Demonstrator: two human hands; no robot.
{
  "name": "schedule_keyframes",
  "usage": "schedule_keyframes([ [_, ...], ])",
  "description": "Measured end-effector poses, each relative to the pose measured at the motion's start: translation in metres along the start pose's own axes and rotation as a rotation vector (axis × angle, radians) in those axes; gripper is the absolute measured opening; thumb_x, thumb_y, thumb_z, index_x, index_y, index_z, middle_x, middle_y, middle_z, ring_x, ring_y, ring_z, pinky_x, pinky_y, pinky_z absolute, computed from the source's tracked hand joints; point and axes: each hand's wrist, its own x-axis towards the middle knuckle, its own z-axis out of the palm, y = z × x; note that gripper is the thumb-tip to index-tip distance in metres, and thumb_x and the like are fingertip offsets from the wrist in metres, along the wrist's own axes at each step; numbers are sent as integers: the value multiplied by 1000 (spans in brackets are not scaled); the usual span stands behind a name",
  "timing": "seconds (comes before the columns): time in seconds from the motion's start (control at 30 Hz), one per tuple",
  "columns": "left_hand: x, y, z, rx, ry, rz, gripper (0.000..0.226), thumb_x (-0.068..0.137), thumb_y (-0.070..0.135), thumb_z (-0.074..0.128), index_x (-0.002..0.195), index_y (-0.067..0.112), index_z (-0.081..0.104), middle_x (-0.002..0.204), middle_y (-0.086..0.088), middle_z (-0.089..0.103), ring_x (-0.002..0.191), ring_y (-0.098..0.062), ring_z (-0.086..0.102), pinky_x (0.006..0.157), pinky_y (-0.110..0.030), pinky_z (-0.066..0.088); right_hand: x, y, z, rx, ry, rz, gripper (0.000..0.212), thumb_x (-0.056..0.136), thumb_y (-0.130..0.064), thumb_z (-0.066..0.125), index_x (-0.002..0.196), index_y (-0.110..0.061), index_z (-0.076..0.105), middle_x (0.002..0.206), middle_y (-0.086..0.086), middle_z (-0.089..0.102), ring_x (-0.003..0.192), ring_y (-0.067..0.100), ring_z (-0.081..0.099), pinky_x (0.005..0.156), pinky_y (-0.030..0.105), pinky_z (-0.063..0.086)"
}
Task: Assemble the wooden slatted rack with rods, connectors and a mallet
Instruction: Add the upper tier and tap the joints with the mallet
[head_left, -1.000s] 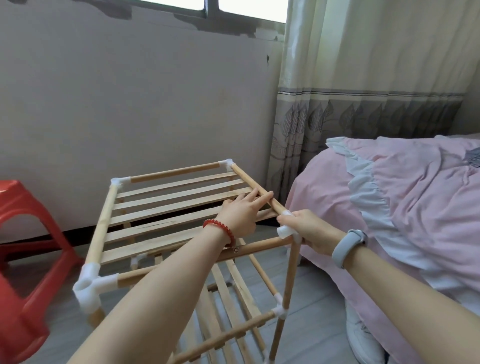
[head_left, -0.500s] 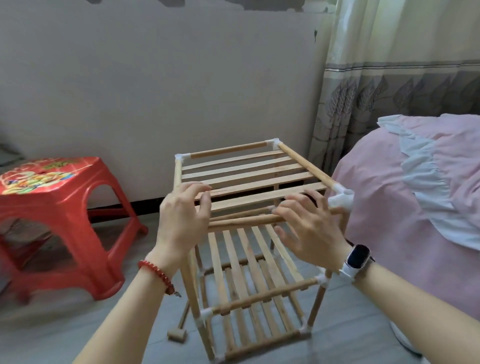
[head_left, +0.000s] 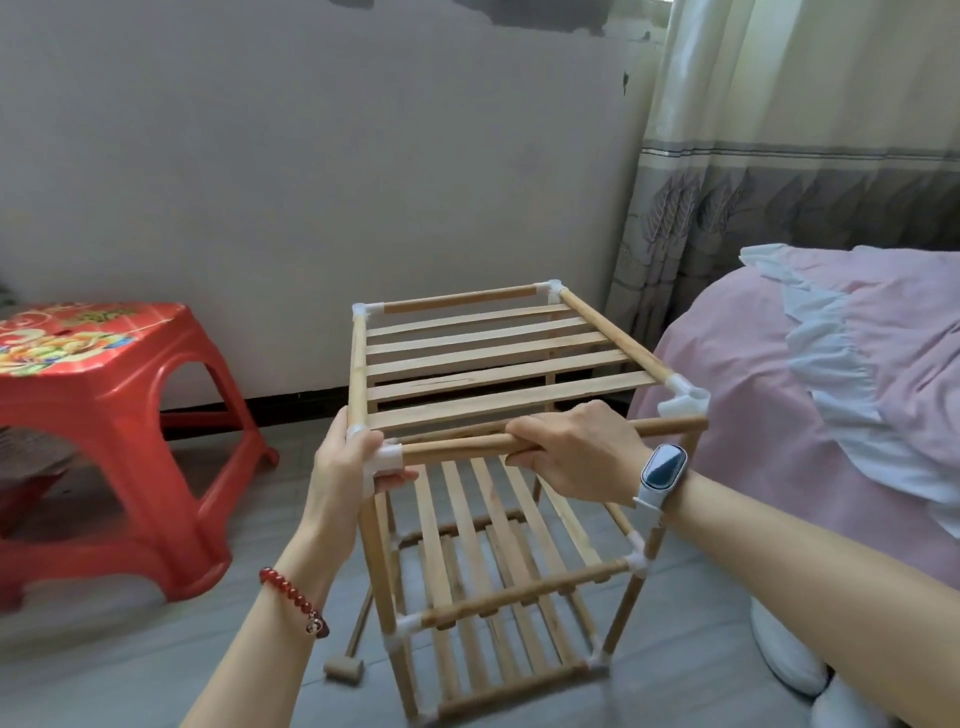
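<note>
Wood rack (head_left: 498, 467) three tiers up | left hand (head_left: 353, 467) clamps corner connector (head_left: 387, 457) | right hand (head_left: 576, 452) wrapped round front rod (head_left: 457, 447) | right end looks unseated | mallet (head_left: 345, 665) on floor

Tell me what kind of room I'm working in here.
Most likely a bedroom at home. A bed with a pink frilled cover stands at the right, a leaf-patterned curtain hangs behind it, and a red plastic stool sits on the grey floor beside the wooden rack.
</note>
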Motion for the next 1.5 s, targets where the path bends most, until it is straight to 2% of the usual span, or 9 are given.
schedule_keyframes([
  [0.3,-3,-3,1,-168,4,-53,35,93,22,46,127,20,44,80,-5,55,72,-13,60,61,-27,58,11,-5,-8,-9,-78,6,55,89,-56,25,88,-15,61,56,-4,56,42,13,50,41,34,48],
  [0.43,5,2,-8,-127,0,-209,44,95,10,45,138,19,37,102,-6,52,89,-21,59,80,-40,56,12,-12,-5,-63,62,-23,46,92,-49,34,78,-13,59,51,-6,51,34,10,41,31,24,37],
  [0.67,37,28,-5,-86,75,-466,40,97,18,49,134,7,37,130,-14,45,98,-30,65,88,-45,52,12,-19,-5,-59,96,-86,31,97,-38,36,108,-16,55,63,-2,54,40,12,42,32,25,37],
  [0.83,39,27,-6,-42,101,-435,15,100,21,44,92,11,54,103,-12,63,98,-31,64,92,-45,50,24,-22,-7,-56,-19,-62,41,96,-43,30,97,-17,63,55,-7,50,35,9,39,29,20,31],
  [1.0,43,22,-12,-79,152,-476,16,98,25,48,100,11,57,121,-14,60,110,-33,60,101,-47,44,34,-21,-8,16,-86,-18,43,93,-51,29,97,-24,63,58,-9,55,45,11,49,39,30,44],
  [1.13,44,23,-13,-48,176,-457,19,100,23,45,106,10,57,96,-6,61,80,-19,62,64,-29,48,49,-24,-18,172,-260,63,27,96,-46,42,109,-31,60,63,-13,46,56,4,46,53,21,42],
  [1.23,46,20,-11,-40,181,-453,18,99,22,47,109,10,56,105,-8,61,85,-21,63,70,-31,48,50,-22,-19,216,-265,76,27,95,-43,45,110,-28,63,62,-14,45,54,2,44,52,17,36],
  [1.4,45,21,-12,563,305,-176,22,95,29,51,93,10,62,110,-14,54,80,-19,52,74,-34,44,38,-24,-14,172,-91,-2,36,94,-43,44,115,-22,65,71,-9,62,58,5,53,52,22,48],
  [1.5,40,24,-3,1042,401,93,41,92,33,53,126,10,52,136,-14,39,119,-31,44,99,-47,36,10,-10,-20,174,143,54,37,94,-31,45,122,-12,61,92,-1,67,80,11,59,69,25,50],
])
